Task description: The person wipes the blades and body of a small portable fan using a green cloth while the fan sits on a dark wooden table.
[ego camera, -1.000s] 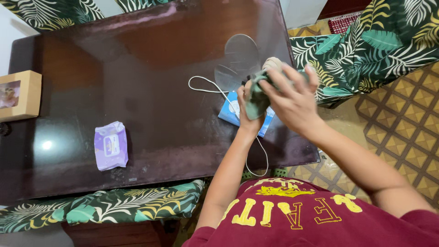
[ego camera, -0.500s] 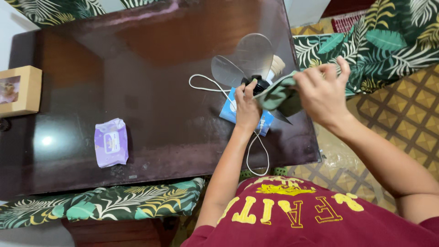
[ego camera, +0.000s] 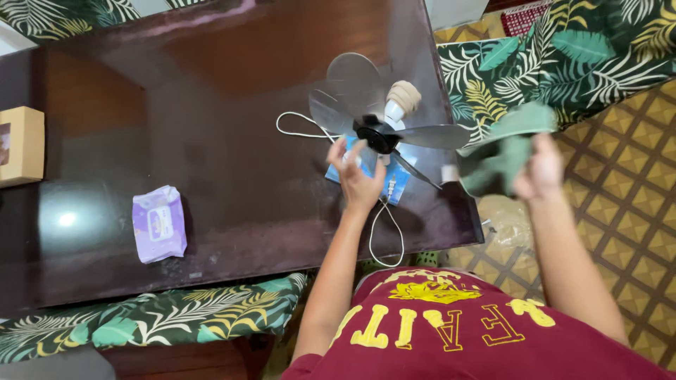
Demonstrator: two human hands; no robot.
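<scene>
I am steadying the small fan (ego camera: 377, 134) with my left hand (ego camera: 357, 177) loosely on its base, while my right hand (ego camera: 539, 169) is clutching the green cloth (ego camera: 503, 151) clear of the blades, wiping seemingly unfinished.

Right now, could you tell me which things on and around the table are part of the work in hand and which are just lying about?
In hand:
left hand at small fan
right hand holding green cloth
white cable

Lying about:
purple wet-wipes pack
cardboard box
leaf-print cushions
</scene>
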